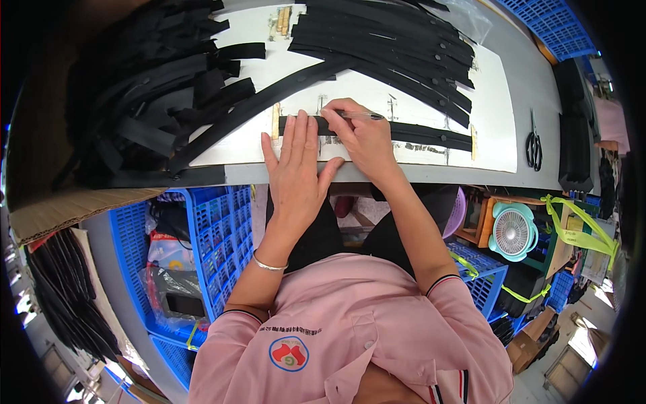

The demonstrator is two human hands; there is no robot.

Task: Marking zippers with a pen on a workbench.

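A black fabric strip lies straight along the near side of a white board, between two small tan end pieces. My left hand rests flat on the strip's left end, fingers stretched out. Just right of it, my right hand is closed around a pen, its tip hidden by my fingers near the strip's upper edge. Dark marks and short lines show on the board around the strip. Another long black strip slants across the board to the left of my hands.
A stack of black strips with buttons covers the board's far part. More strips pile up at the left. Black-handled scissors lie on the grey table at right. Below the table stand a blue crate and a turquoise fan.
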